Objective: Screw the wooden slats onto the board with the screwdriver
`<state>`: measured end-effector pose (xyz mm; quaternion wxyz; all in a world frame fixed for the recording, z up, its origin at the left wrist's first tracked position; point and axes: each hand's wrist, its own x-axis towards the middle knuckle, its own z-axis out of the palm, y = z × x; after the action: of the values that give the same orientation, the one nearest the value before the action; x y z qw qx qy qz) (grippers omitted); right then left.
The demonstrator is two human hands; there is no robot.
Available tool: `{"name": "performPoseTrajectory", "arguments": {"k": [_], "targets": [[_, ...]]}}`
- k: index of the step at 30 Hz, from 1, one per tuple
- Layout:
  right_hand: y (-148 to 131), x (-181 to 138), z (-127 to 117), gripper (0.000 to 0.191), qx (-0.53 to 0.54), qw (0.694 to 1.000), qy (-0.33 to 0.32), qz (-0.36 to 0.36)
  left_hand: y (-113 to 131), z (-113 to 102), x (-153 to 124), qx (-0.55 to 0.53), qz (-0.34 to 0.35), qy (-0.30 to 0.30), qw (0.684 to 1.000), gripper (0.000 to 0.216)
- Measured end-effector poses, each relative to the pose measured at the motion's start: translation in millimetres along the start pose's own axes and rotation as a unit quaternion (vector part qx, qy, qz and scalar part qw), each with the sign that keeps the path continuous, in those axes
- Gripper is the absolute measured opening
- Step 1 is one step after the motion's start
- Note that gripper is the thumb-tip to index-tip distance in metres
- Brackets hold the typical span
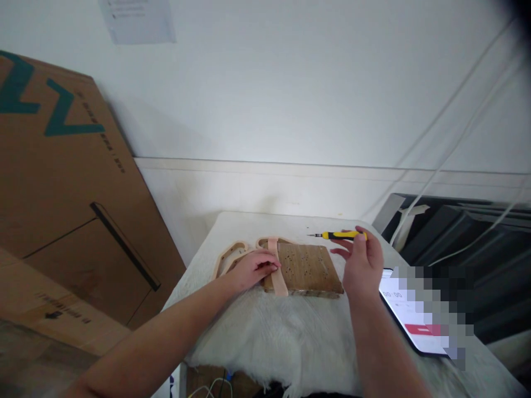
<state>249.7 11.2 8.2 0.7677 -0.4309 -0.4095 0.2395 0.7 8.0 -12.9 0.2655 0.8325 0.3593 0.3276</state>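
Note:
A wooden block (309, 268) dotted with small dark holes lies on the cloth-covered table. Across its left part runs a flat pinkish-tan strap (280, 282), leather-like, with its near end over the block's front edge. My left hand (257, 268) rests at the strap, thumb and fingertips closed together on its edge. Behind and left of that hand, a curled tan strap with holes (226, 257) lies on the cloth. Raised over the block's right side, my right hand (363, 268) grips a yellow-and-black screwdriver (340, 235). Its thin tip points left, apart from the block.
A phone (415, 326) with a lit screen lies at the table's right, partly blurred out. White fringed cloth (249, 337) covers the table. A large cardboard box (83, 221) stands left, dark panels (464, 232) lean right, and white cables (448, 157) hang before the wall.

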Motion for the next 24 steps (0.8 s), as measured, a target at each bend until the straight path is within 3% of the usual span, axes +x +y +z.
{"name": "performPoseTrajectory", "arguments": {"k": [4, 8, 11, 14, 24], "targets": [[-41, -34, 46, 0.036, 0.067, 0.991, -0.119, -0.006, -2, -1, 2, -0.019, -0.002, -0.008, 1.000, 0.021], [-41, -51, 73, 0.036, 0.158, 0.970, -0.165, 0.077, -3, -3, 3, -0.017, 0.007, -0.014, 1.000, 0.028], [-23, -49, 72, 0.037, 0.215, 0.951, -0.127, 0.184, -5, -1, 2, -0.029, 0.031, 0.008, 0.999, 0.024], [-6, -41, 62, 0.036, 0.256, 0.925, -0.129, 0.251, -9, 1, 1, -0.031, 0.056, 0.038, 0.997, 0.018], [8, -40, 57, 0.023, 0.310, 0.876, -0.210, 0.302, -7, 1, -2, 0.020, 0.067, 0.043, 0.997, 0.013]]}}
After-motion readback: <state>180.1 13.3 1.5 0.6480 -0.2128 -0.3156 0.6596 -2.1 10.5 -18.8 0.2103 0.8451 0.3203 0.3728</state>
